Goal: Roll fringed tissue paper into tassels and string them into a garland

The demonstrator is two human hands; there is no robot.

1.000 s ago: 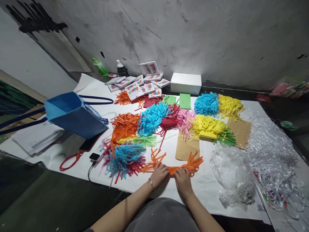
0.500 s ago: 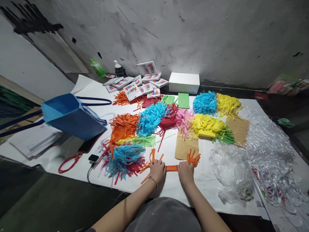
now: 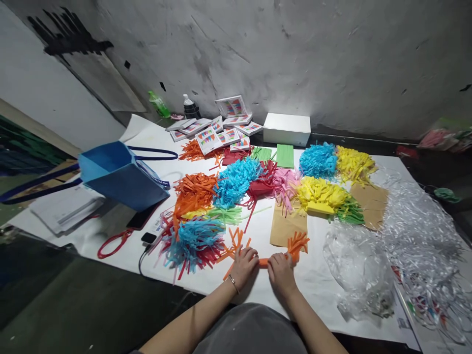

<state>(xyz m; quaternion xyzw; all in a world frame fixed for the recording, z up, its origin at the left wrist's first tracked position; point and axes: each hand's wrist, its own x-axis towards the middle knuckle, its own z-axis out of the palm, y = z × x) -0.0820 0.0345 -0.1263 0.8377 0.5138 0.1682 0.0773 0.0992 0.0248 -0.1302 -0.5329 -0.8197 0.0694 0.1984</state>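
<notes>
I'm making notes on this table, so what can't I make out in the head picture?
- Orange strip: head view, partly covered by the left hand and right hand.
- Blue bag's bottom inside: head view, hidden by its walls.
- Small print on the flat boxes: head view, too small to read.
- Pink bundle: head view, blurred, near the right edge.

fringed strip (image 3: 263,263) in front, fringe bundles (image 3: 238,182) behind, box (image 3: 286,129) farther back, bag (image 3: 120,174) left
</notes>
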